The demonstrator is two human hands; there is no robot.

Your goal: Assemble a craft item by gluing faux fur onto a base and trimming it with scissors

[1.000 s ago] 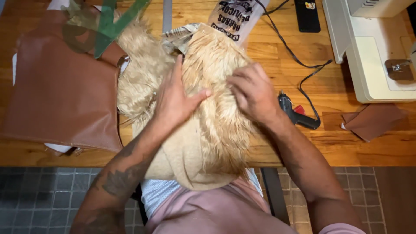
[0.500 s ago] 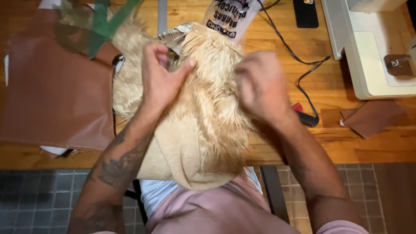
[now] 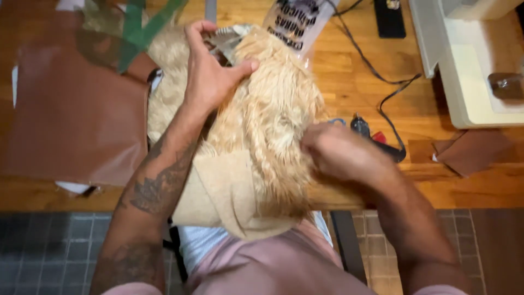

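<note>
A piece of long cream faux fur [image 3: 273, 114] lies over the front edge of the wooden table [image 3: 355, 82], its smooth beige backing [image 3: 224, 196] folded out and hanging toward my lap. My left hand [image 3: 210, 71] rests on the fur's far end, fingers spread, the thumb pressing the pile. My right hand [image 3: 341, 155] is blurred at the fur's right edge, fingers curled against it; whether it grips the fur I cannot tell.
Brown leather sheets [image 3: 76, 117] lie on the left, with a green-strapped object [image 3: 142, 27] above. A glue gun [image 3: 376, 136] with black cable sits right of the fur. A white sewing machine [image 3: 469, 71], a brown scrap [image 3: 475, 153], a printed bag [image 3: 300, 22] and a phone [image 3: 388, 19].
My left hand moved up from the fur's middle to its far end. My right hand slid down and right to the fur's right edge.
</note>
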